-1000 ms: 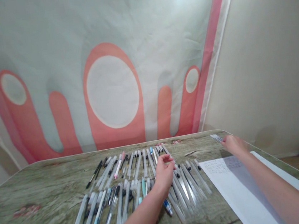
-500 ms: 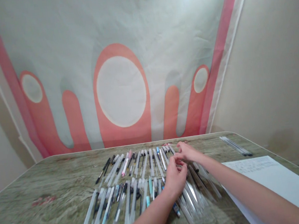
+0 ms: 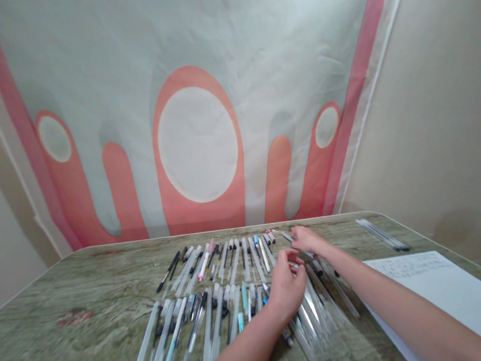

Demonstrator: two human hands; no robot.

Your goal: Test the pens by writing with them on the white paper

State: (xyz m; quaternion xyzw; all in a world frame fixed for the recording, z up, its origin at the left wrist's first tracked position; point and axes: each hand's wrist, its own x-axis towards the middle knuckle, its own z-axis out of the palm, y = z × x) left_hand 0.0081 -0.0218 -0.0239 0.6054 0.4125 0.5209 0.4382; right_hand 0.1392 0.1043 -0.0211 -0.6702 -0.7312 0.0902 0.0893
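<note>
My left hand (image 3: 287,285) hovers over the right end of the pen rows, its fingertips pinched on a slim clear pen (image 3: 301,253). My right hand (image 3: 310,241) meets it from the far side and grips the same pen near its other end. Below them lie two rows of many pens: a back row (image 3: 223,260) and a front row (image 3: 188,331), mostly clear or white, with a pink, a black and a few blue ones. The pens directly beneath both hands are partly hidden.
The pens lie on a wood-patterned table (image 3: 83,291). A small separate bunch of pens (image 3: 381,234) rests at the far right corner, and a white sheet of paper (image 3: 444,290) lies at the right edge. A pink and grey cloth backdrop (image 3: 194,122) hangs behind the table.
My right hand has come back from the bunch of pens at the far right corner and joined my left hand over the rows. The left hand has barely shifted.
</note>
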